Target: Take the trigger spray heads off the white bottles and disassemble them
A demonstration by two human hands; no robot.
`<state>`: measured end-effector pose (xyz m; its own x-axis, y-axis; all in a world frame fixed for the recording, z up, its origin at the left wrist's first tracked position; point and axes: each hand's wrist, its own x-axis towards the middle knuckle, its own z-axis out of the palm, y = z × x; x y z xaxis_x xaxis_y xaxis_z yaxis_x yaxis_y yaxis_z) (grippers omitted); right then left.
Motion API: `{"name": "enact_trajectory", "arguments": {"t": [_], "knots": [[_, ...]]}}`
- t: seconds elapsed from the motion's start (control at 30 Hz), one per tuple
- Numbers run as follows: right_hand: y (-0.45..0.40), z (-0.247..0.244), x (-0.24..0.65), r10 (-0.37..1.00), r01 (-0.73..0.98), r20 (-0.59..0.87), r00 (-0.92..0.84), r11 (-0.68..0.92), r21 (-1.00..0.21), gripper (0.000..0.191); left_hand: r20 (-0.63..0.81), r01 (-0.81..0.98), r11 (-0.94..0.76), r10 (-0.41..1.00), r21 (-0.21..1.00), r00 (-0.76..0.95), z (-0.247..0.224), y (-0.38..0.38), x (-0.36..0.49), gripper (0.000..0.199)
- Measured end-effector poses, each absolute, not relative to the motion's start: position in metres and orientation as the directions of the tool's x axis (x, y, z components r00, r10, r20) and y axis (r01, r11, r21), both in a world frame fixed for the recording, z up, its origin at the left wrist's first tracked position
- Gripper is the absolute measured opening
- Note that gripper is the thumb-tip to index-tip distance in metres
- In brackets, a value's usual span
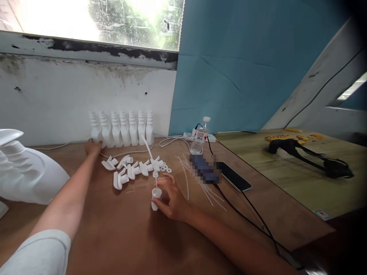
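At the left end of a row of white plastic bottles [116,133], my left hand [93,147] has its fingers closed about the base of the end bottle [95,128]. My right hand [171,198] pinches a white trigger spray head [155,196] between thumb and fingers, its round collar facing up. A thin white dip tube [147,147] rises from the collar, and a small white washer [155,174] appears to sit around it. Beyond this hand lie several loose trigger spray heads [133,171] and a few small white washers [166,169].
Thin white tubes [210,194] lie scattered right of my right hand. A clear water bottle [199,137], a blurred dark object [203,168] and a phone [233,176] with cables stand or lie there. A big white bag [34,172] of bottles is at left; a black strap [304,152] lies far right.
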<state>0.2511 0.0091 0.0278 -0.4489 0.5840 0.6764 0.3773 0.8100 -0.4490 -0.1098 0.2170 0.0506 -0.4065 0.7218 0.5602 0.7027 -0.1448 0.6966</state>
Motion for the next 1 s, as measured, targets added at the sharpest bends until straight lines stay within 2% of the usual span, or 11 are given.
{"name": "enact_trajectory", "arguments": {"t": [0.1, 0.2, 0.33, 0.43, 0.53, 0.8, 0.87, 0.93, 1.0], "knots": [[0.007, 0.029, 0.255, 0.560, 0.362, 0.724, -0.404, 0.824, -0.435, 0.036, 0.490, 0.636, -0.008, 0.646, 0.772, -0.586, 0.047, 0.210, -0.107, 0.035], [0.006, 0.034, 0.261, 0.550, 0.377, 0.747, -0.373, 0.826, -0.420, 0.039, 0.525, 0.635, 0.000, 0.562, 0.772, -0.639, 0.049, 0.189, -0.094, 0.039], [0.017, 0.040, 0.276, 0.495, 0.452, 0.783, -0.378, 0.836, -0.310, 0.044, 0.663, 0.735, -0.144, 0.569, 0.662, -0.486, 0.053, 0.130, -0.067, 0.043], [0.030, 0.041, 0.290, 0.473, 0.533, 0.789, -0.393, 0.816, -0.224, 0.046, 0.729, 0.776, -0.272, 0.603, 0.569, -0.323, 0.049, 0.078, -0.049, 0.040], [0.039, 0.042, 0.302, 0.483, 0.588, 0.779, -0.399, 0.787, -0.187, 0.046, 0.757, 0.797, -0.342, 0.619, 0.498, -0.208, 0.040, 0.042, -0.044, 0.039], [0.046, 0.046, 0.313, 0.488, 0.580, 0.694, -0.530, 0.805, -0.124, 0.042, 0.739, 0.818, -0.298, 0.639, 0.492, -0.213, 0.023, 0.031, -0.065, 0.038], [0.046, 0.048, 0.313, 0.500, 0.573, 0.669, -0.550, 0.809, -0.133, 0.041, 0.742, 0.821, -0.300, 0.638, 0.485, -0.205, 0.022, 0.033, -0.067, 0.039], [0.045, 0.049, 0.314, 0.531, 0.558, 0.656, -0.536, 0.806, -0.197, 0.038, 0.746, 0.825, -0.310, 0.640, 0.472, -0.186, 0.023, 0.033, -0.067, 0.038], [0.045, 0.051, 0.315, 0.638, 0.507, 0.613, -0.467, 0.761, -0.405, 0.038, 0.751, 0.830, -0.323, 0.640, 0.454, -0.162, 0.023, 0.032, -0.068, 0.038]]}}
